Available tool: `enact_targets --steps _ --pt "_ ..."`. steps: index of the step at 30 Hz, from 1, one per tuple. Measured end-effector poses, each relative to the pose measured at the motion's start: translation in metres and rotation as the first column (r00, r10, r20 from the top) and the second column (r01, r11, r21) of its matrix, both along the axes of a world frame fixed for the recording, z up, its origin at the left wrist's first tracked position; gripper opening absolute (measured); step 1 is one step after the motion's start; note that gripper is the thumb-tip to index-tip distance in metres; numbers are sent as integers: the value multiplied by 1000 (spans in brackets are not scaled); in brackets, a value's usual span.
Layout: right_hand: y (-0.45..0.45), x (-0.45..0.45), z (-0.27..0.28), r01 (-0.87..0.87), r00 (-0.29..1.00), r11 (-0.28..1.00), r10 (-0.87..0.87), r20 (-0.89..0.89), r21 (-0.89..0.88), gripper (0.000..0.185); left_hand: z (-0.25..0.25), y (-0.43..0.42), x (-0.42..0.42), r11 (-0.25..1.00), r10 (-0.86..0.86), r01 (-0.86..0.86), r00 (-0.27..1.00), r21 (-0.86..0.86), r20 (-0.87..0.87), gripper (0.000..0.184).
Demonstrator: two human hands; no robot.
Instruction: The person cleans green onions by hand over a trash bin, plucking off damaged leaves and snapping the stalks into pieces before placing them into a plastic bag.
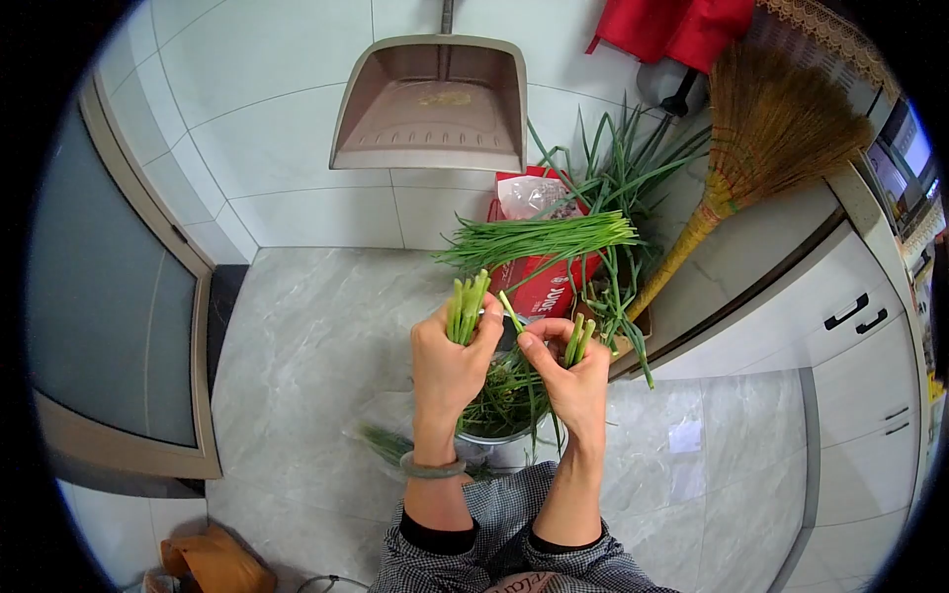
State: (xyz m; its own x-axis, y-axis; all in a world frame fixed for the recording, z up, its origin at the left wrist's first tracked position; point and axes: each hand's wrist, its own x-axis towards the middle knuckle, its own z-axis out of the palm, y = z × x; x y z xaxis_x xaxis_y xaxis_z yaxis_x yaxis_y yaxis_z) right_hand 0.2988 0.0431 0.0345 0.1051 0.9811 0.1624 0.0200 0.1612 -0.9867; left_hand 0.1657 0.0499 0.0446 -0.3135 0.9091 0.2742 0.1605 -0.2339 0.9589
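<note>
My left hand (450, 356) is closed around a small bunch of garlic chives (468, 308), their pale cut ends pointing up. Between the thumb and finger of my right hand (568, 371) is a single chive stalk (511, 310), tilted toward the left hand. More short green stalks (579, 341) stick out of the same right fist. Below both hands stands a round bin (494, 438) with loose green leaves (499, 400) in it, partly hidden by my wrists. Just beyond the hands, a bundle of long chives (544, 240) lies across a red box (546, 293).
Long green onions (633, 168) stand behind the box. A straw broom (727, 188) leans at the right by white cabinets (850, 306). A dustpan (430, 104) hangs at the wall. Plastic-wrapped greens (386, 442) lie beside the bin, and a brown bag (217, 561) sits lower left.
</note>
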Motion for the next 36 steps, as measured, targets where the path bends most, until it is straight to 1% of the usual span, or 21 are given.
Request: enact_targets --steps 4,6,7,9,10,12,13,15,16,18,22,24,25,27,28,29,31,33,34,35,36 --pt "4 5 -7 36 999 999 -36 -12 8 10 -10 8 -4 997 61 -61 998 -42 17 18" --pt "5 6 -6 51 998 999 -51 -39 -13 10 -15 11 -6 974 28 -56 992 -221 -126 20" --pt "5 6 -5 65 996 997 -67 -65 -35 11 -20 13 -5 974 28 -56 992 -222 -127 20" --pt "5 5 -6 68 994 997 -71 -80 -37 11 -31 17 -3 951 -63 16 988 -310 -144 21" --pt "6 4 -7 64 993 997 -69 -100 -49 12 -36 18 -2 951 -64 16 987 -309 -144 21" --pt "7 3 -9 62 990 996 -69 -121 -59 12 -41 21 3 954 -193 207 978 -219 84 23" --pt "8 2 -12 67 988 996 -74 -137 -58 12 -40 20 4 953 -195 209 977 -219 85 23" --pt "9 0 -13 72 985 996 -80 -154 -56 12 -31 18 7 877 -321 409 889 -251 327 26" --pt "9 -2 -13 91 984 994 -99 -151 -61 12 -28 16 8 877 -322 410 889 -251 327 26" --pt "9 -2 -12 111 982 992 -119 -148 -64 11 -23 16 10 827 -387 536 762 -169 520 28" --pt "8 -1 -12 54 993 995 -62 -97 -82 10 -25 16 12 823 -408 551 744 -141 529 28" --pt "10 -2 -14 90 988 996 -89 -129 2 11 -21 14 7 825 -424 551 750 -124 508 28" --pt "10 -3 -13 91 988 996 -90 -128 2 11 -21 13 5 824 -426 552 749 -123 508 28" --pt "10 -4 -9 120 980 992 -110 -168 50 12 -24 11 2 825 -414 535 792 -183 448 27" --pt "8 -2 -4 38 984 999 -36 -177 12 14 -23 11 -1 824 -415 536 792 -184 447 27" --pt "8 -2 -5 38 983 999 -36 -177 11 14 -22 10 -3 832 -413 519 814 -194 407 25" --pt "8 -2 -8 107 965 991 -124 -232 -83 15 -17 8 -8 840 -410 503 835 -204 368 25" --pt "12 -1 -16 148 969 987 -159 -191 -68 17 -11 6 -13 910 -299 346 929 -228 220 26" --pt "14 3 -19 117 993 984 -111 47 -137 19 -11 5 -16 917 -264 314 940 -247 215 29" --pt "16 6 -22 102 960 972 -40 278 -211 21 -11 4 -20 916 -264 315 940 -249 216 29" --pt "16 2 -24 132 945 971 -63 321 -199 24 -9 3 -23 925 -269 291 956 -243 120 30"
